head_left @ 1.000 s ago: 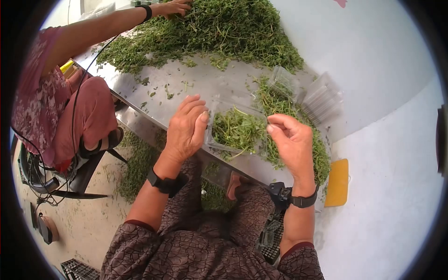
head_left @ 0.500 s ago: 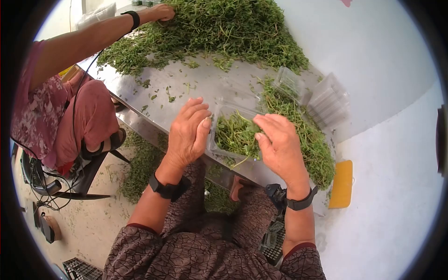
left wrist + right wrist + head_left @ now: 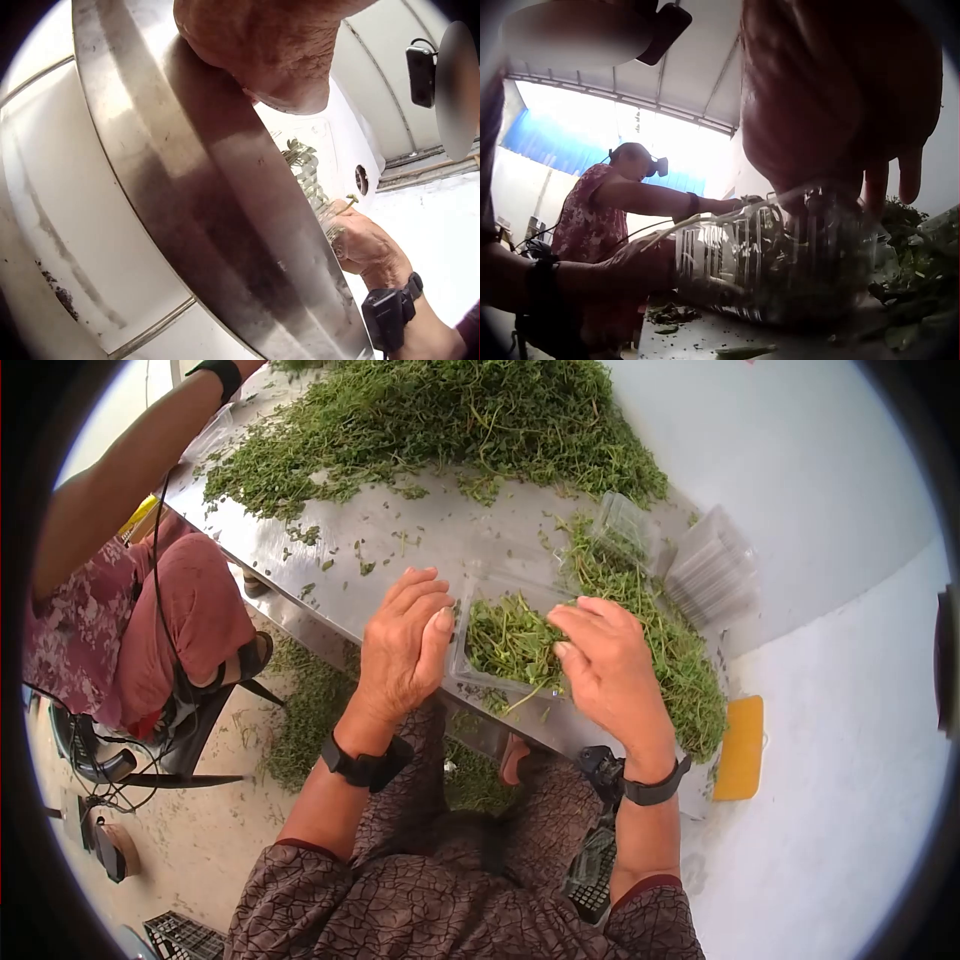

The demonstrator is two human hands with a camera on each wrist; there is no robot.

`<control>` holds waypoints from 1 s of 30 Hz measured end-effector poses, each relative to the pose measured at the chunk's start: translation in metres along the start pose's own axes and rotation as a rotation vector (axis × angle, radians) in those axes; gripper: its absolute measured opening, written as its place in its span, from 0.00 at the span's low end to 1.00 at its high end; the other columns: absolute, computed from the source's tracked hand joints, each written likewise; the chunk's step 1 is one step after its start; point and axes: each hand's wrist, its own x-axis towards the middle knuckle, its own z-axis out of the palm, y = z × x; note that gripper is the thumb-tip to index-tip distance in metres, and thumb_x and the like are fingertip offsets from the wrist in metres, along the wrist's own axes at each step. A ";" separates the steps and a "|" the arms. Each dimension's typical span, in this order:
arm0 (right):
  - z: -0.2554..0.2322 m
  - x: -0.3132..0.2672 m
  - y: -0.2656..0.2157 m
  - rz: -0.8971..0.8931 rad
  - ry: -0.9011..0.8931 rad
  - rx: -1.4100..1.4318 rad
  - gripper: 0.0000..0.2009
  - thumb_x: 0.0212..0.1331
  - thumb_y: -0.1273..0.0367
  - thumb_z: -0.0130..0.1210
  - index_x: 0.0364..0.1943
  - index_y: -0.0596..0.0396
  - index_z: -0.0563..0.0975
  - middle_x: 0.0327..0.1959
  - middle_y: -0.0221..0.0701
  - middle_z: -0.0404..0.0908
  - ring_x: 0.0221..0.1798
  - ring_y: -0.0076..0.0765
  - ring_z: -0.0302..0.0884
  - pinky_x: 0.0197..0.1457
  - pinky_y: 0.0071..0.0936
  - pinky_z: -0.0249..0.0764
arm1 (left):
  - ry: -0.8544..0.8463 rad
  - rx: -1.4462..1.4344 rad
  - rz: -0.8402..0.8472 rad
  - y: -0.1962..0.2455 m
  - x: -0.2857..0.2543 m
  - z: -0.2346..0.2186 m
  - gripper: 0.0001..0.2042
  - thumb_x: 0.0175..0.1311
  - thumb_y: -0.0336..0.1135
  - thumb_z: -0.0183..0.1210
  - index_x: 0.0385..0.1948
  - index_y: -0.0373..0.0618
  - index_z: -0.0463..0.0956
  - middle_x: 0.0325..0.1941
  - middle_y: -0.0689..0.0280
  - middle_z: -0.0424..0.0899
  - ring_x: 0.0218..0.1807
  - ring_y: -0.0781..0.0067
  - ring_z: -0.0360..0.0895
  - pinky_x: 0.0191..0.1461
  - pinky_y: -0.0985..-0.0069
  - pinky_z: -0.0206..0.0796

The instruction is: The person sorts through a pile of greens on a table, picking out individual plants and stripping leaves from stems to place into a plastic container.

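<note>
A clear plastic box (image 3: 462,663) filled with leafy green stems (image 3: 505,640) sits at the table's near edge. My left hand (image 3: 402,645) rests beside its left wall, fingers slightly bent; the right wrist view shows that hand (image 3: 641,266) against the box (image 3: 727,262). Over the right part of the box, my right hand (image 3: 615,670) has thumb and fingertips around some greens. In the right wrist view its fingers reach down into the box. One pale stem sticks out over the near rim. The left wrist view shows my right hand (image 3: 367,244) by the greens (image 3: 302,161).
A large heap of greens (image 3: 450,420) covers the far side of the metal table (image 3: 340,530). More greens (image 3: 685,690) lie to the right, near an empty clear box (image 3: 625,525) and stacked containers (image 3: 710,565). Another person (image 3: 190,610) sits at the left.
My right hand has moved from the box's right edge onto the greens inside. My left hand has stayed beside the box. The other person's arm has moved away from the heap, to the left.
</note>
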 end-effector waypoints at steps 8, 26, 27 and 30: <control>-0.032 -0.021 -0.025 -0.070 0.038 0.083 0.19 0.45 0.78 0.62 0.46 0.59 0.81 0.54 0.38 0.82 0.64 0.49 0.71 0.66 0.46 0.65 | 0.042 -0.007 0.032 -0.003 0.000 0.003 0.12 0.67 0.33 0.51 0.36 0.32 0.80 0.43 0.49 0.83 0.56 0.43 0.77 0.69 0.54 0.63; 0.006 -0.022 -0.040 -0.117 0.091 0.046 0.10 0.44 0.79 0.63 0.34 0.60 0.81 0.45 0.38 0.82 0.60 0.46 0.73 0.66 0.45 0.67 | 0.006 -0.011 0.023 -0.004 0.000 0.000 0.16 0.71 0.36 0.47 0.37 0.31 0.81 0.45 0.50 0.84 0.58 0.46 0.77 0.67 0.56 0.64; 0.005 -0.022 -0.040 -0.119 0.091 0.045 0.10 0.44 0.79 0.63 0.34 0.60 0.81 0.45 0.38 0.82 0.60 0.46 0.73 0.66 0.45 0.67 | 0.003 -0.011 0.027 -0.004 0.000 0.000 0.16 0.71 0.36 0.47 0.37 0.31 0.81 0.45 0.50 0.84 0.58 0.46 0.77 0.66 0.56 0.64; 0.005 -0.021 -0.040 -0.089 0.083 0.113 0.09 0.44 0.78 0.64 0.33 0.61 0.82 0.43 0.38 0.83 0.59 0.47 0.74 0.64 0.44 0.68 | 0.019 -0.020 0.050 -0.004 0.000 0.001 0.14 0.69 0.34 0.50 0.36 0.31 0.80 0.43 0.50 0.84 0.56 0.44 0.77 0.66 0.55 0.64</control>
